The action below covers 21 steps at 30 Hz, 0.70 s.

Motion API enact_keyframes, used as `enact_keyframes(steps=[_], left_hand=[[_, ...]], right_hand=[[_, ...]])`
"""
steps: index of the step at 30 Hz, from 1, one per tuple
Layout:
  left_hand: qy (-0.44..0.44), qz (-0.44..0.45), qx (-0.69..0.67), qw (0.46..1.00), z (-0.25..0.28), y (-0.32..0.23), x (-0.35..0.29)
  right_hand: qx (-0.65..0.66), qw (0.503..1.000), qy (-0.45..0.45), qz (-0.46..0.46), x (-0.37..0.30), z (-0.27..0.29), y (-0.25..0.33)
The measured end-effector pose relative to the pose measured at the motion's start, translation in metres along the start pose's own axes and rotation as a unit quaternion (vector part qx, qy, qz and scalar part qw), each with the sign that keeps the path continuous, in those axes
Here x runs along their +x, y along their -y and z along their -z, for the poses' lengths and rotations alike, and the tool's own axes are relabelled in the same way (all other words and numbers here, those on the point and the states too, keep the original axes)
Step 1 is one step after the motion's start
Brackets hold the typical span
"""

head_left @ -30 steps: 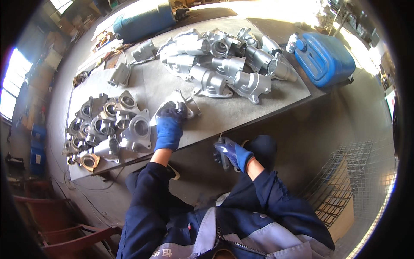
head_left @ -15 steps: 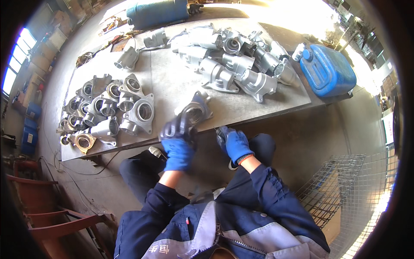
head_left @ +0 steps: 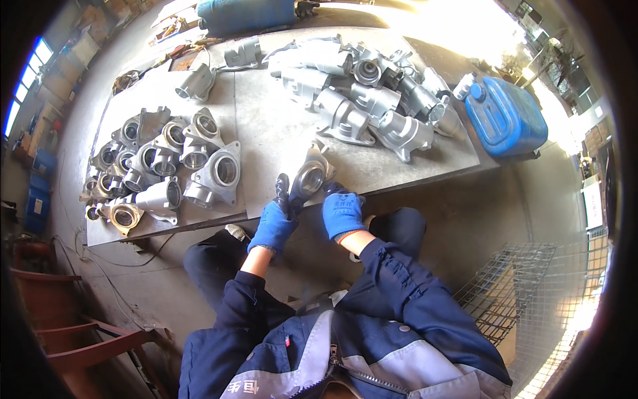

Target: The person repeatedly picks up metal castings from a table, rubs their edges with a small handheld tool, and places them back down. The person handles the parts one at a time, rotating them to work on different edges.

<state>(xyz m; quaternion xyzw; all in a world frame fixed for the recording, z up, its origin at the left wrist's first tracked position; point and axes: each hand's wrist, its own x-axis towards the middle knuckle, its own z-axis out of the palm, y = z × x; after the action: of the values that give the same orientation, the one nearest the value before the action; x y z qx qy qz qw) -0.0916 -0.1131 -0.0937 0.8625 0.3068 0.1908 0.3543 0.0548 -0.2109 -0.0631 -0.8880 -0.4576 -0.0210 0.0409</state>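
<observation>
Two hands in blue gloves with dark fingers meet at the near edge of a grey table [head_left: 262, 123], where I watch from afar through the head camera as a silvery metal casting [head_left: 311, 174] sits between them, its round opening turned toward the wearer. The left hand [head_left: 276, 216] is at the casting's near left side, fingers partly extended toward the far side; I cannot tell whether they grip it or merely touch. The right hand [head_left: 343, 211] is at its right side, fingers bent toward the metal and their tips partly hidden, so I cannot tell how firmly they close, if at all. To the left, a cluster of similar castings [head_left: 163, 149] crowds the table, many with openings facing up. A larger heap of castings [head_left: 349, 100] lies on the far right, near a blue jerrycan [head_left: 508, 116] and a small white bottle [head_left: 465, 86]. A blue barrel [head_left: 246, 16] lies at the far side, and wire mesh [head_left: 531, 286] stands near right.
</observation>
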Motion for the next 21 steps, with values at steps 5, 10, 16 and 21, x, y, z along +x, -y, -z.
enact_keyframes(steps=[5,10,16,21], left_hand=[[0.022,0.017,-0.01,1.0,0.0,-0.003,-0.002],[0.073,0.044,0.098,0.992,0.006,-0.016,-0.001],[0.067,0.034,0.102,0.992,0.011,-0.018,0.001],[0.06,0.072,0.104,0.99,0.014,-0.026,0.004]], right_hand=[[0.133,0.98,0.136,-0.055,-0.021,0.014,0.029],[0.271,0.922,0.276,0.009,-0.002,0.066,0.035],[0.334,0.835,0.436,-0.022,0.058,0.107,0.009],[0.04,0.982,0.13,0.13,0.068,0.075,-0.026]])
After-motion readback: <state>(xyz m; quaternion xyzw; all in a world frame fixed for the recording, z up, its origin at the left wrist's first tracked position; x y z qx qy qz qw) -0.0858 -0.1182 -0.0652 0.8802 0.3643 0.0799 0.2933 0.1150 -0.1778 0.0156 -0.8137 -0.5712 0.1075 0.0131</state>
